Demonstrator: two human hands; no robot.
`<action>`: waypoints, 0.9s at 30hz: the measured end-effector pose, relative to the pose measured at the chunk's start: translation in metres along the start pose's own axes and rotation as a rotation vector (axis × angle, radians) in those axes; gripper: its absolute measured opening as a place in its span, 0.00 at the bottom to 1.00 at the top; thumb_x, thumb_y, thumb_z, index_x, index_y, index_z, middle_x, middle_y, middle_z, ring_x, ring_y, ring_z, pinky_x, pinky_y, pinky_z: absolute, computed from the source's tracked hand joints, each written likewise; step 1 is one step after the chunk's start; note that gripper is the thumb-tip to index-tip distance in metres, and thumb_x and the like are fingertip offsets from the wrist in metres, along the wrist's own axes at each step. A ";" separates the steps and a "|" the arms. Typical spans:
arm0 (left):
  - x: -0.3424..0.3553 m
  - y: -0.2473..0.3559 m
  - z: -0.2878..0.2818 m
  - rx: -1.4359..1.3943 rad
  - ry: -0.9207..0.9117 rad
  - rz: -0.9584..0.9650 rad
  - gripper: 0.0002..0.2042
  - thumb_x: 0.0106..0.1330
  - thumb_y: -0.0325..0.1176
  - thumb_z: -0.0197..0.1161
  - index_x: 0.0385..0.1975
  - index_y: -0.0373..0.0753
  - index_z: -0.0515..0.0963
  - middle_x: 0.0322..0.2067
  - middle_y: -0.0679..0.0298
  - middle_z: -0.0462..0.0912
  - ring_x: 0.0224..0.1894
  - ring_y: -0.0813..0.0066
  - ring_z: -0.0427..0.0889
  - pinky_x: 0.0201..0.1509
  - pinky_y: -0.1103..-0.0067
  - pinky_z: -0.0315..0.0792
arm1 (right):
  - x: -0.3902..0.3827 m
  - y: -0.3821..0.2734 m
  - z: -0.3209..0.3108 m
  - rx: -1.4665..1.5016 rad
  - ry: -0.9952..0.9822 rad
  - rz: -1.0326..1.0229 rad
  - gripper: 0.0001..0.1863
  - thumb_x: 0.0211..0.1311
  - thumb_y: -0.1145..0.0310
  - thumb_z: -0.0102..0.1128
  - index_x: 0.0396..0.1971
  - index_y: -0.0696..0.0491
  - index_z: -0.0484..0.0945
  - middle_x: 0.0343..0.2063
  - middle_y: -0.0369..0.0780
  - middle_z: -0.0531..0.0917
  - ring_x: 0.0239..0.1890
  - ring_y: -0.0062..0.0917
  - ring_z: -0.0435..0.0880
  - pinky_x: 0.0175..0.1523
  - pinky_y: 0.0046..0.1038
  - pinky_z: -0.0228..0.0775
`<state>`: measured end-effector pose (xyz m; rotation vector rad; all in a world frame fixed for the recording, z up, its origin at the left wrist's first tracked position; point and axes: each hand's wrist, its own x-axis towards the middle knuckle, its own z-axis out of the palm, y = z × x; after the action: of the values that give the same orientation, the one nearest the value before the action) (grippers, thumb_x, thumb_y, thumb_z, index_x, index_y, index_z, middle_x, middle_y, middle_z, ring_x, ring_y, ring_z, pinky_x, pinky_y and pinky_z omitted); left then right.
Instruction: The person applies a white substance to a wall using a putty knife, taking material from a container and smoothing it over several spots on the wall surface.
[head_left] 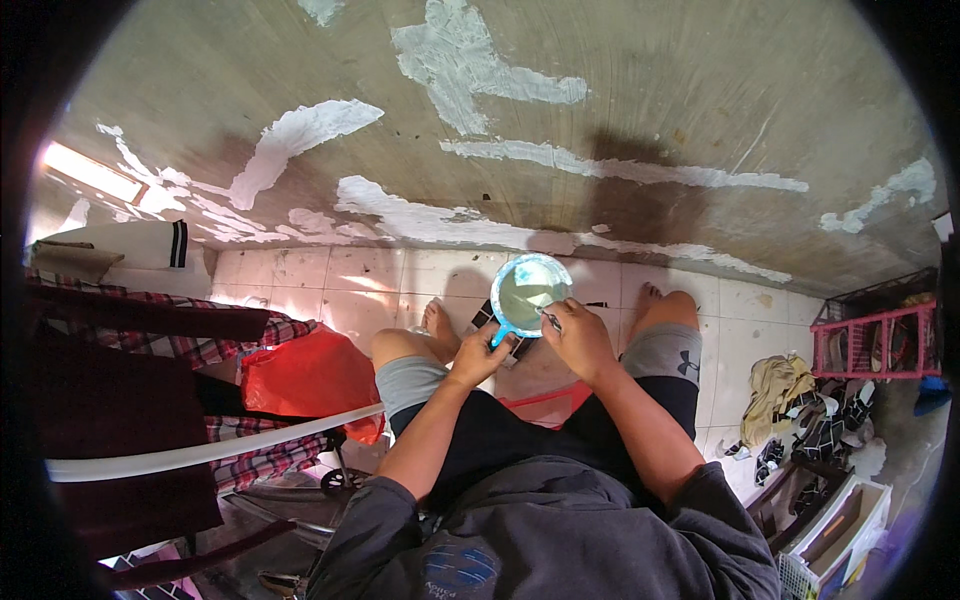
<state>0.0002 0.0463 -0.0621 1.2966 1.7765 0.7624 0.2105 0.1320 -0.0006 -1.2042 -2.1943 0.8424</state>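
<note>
A light blue dipper [508, 262], its rim smeared with white, sits in front of me between my knees. Inside it is a pale, cloudy grey-green mixture [528, 300]. My left hand [478, 357] is closed round the dipper's blue handle [502, 333], on its near side. At the right rim my right hand [580, 340] grips a thin tool [549, 318] that reaches into the dipper. That tool's kind cannot be made out, as the fingers hide most of it. Both forearms come up from below, over my lap.
Ahead stands a bare grey wall [690, 110] with rough white patches [455, 60], above a pale tiled floor [365, 270]. On the left are a red plastic bag [305, 375], plaid cloth and a white bar [200, 455]. A pink rack [870, 340], heaped clothes [775, 390] and a white box [845, 530] lie right.
</note>
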 end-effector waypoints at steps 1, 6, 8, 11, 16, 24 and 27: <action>0.001 0.001 0.000 0.004 0.003 -0.004 0.15 0.65 0.44 0.64 0.39 0.37 0.80 0.25 0.55 0.82 0.26 0.66 0.79 0.33 0.70 0.73 | 0.001 0.002 0.002 -0.009 -0.021 -0.023 0.11 0.63 0.63 0.59 0.36 0.55 0.79 0.33 0.46 0.81 0.37 0.44 0.83 0.42 0.42 0.75; 0.003 0.003 0.000 0.018 0.010 0.007 0.15 0.66 0.45 0.64 0.37 0.37 0.80 0.24 0.56 0.81 0.22 0.70 0.78 0.30 0.71 0.72 | 0.004 0.004 0.005 0.042 0.021 -0.011 0.11 0.63 0.63 0.59 0.35 0.56 0.80 0.34 0.46 0.82 0.36 0.45 0.82 0.41 0.41 0.75; 0.003 0.006 -0.001 -0.026 0.033 0.019 0.15 0.66 0.45 0.64 0.36 0.37 0.80 0.23 0.57 0.81 0.22 0.71 0.78 0.30 0.71 0.72 | 0.007 0.012 0.010 0.048 0.122 -0.007 0.11 0.63 0.64 0.60 0.37 0.56 0.80 0.34 0.46 0.83 0.34 0.43 0.83 0.40 0.40 0.75; 0.003 0.000 -0.004 -0.034 0.044 -0.017 0.15 0.67 0.45 0.63 0.36 0.37 0.80 0.21 0.58 0.81 0.22 0.73 0.80 0.29 0.73 0.72 | 0.009 0.030 0.017 0.279 0.235 0.084 0.11 0.64 0.64 0.62 0.37 0.57 0.80 0.32 0.45 0.85 0.30 0.34 0.84 0.36 0.34 0.74; 0.002 -0.011 -0.010 -0.183 0.082 -0.113 0.14 0.68 0.44 0.62 0.35 0.38 0.79 0.20 0.63 0.80 0.19 0.77 0.79 0.25 0.77 0.72 | 0.014 0.040 -0.006 0.859 0.082 0.662 0.11 0.66 0.63 0.63 0.35 0.57 0.80 0.26 0.40 0.84 0.23 0.18 0.78 0.26 0.22 0.67; 0.006 -0.020 -0.023 -0.381 0.089 -0.188 0.14 0.68 0.45 0.62 0.37 0.38 0.79 0.19 0.66 0.80 0.15 0.80 0.76 0.21 0.79 0.70 | 0.011 0.030 -0.007 1.183 0.006 0.847 0.11 0.70 0.61 0.58 0.35 0.53 0.77 0.27 0.38 0.82 0.20 0.17 0.72 0.22 0.19 0.60; 0.011 -0.013 -0.030 -0.408 0.110 -0.222 0.16 0.68 0.46 0.61 0.37 0.37 0.79 0.19 0.65 0.80 0.15 0.78 0.78 0.22 0.78 0.71 | 0.009 0.019 -0.012 1.269 -0.115 0.748 0.12 0.72 0.60 0.56 0.37 0.54 0.76 0.29 0.38 0.81 0.22 0.17 0.73 0.23 0.19 0.61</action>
<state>-0.0338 0.0527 -0.0603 0.7881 1.7006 1.0190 0.2242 0.1513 -0.0050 -1.1770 -0.7428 2.1372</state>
